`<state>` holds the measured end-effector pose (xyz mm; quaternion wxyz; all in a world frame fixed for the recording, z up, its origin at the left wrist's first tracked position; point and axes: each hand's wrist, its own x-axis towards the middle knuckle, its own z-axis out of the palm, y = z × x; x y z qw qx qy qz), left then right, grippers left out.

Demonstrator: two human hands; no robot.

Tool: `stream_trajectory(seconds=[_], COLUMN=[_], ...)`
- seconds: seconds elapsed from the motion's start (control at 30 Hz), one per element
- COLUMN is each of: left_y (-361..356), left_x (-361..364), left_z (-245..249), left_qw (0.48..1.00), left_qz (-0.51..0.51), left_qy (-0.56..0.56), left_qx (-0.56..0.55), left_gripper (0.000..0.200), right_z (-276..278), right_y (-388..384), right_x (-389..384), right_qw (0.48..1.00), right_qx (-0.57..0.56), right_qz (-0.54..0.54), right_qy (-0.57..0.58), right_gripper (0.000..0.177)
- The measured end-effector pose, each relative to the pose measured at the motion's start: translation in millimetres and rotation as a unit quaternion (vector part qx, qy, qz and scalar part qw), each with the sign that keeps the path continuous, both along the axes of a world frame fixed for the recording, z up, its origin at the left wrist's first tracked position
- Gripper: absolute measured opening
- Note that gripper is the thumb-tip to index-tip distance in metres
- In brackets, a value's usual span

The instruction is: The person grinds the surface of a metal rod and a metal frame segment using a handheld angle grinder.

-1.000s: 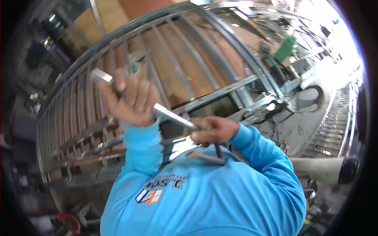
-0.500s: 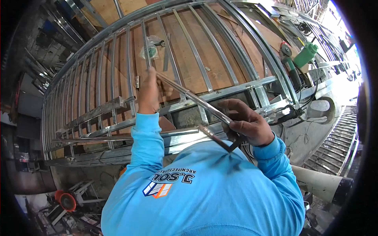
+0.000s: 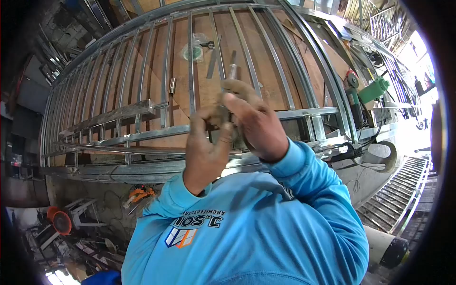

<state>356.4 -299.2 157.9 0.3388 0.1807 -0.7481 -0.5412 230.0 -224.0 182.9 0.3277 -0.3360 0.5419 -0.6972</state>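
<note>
A shiny stepped metal rod (image 3: 233,71) points away from me over the metal frame, its narrow tip at the far end. My right hand (image 3: 260,124) is closed round it, fingers curled over the top. Just below, my left hand (image 3: 206,151) has its thumb and fingers closed on the near part. The fingers hide most of that lower part. Under both hands lies the barred metal frame (image 3: 192,71) on brown board (image 3: 142,80). A short shiny metal cylinder (image 3: 172,86) rests left of my hands.
A plastic bag with a green roll (image 3: 194,51) lies among the bars. To the right are an angle grinder (image 3: 352,88) and a green bottle (image 3: 375,90). A barred metal panel (image 3: 396,190) lies lower right, near a white pipe (image 3: 377,242). An orange tool (image 3: 140,194) sits lower left.
My hands have come together, the left moving down towards me and the right up and left. The rod has swung from slanting across to pointing away. The L-shaped bar seen earlier no longer shows clearly.
</note>
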Motion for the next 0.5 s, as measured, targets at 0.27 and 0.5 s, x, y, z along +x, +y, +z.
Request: stream_trajectory(seconds=[0.27,0.5], left_y=[-33,-68], left_x=[11,45], left_z=[-6,-3], left_qw=[0.977,0.993], left_qz=[0.205,0.113], left_qy=[0.05,-0.026], left_qx=[0.017,0.01], left_gripper=[0.034,0.023], right_z=[-30,-47], right_y=[-51,-4], right_x=[3,-151], right_qw=[0.966,0.893], right_qx=[-0.062,0.121], right_qz=[0.08,-0.122], right_qy=[0.236,0.416], right_gripper=[0.046,0.031])
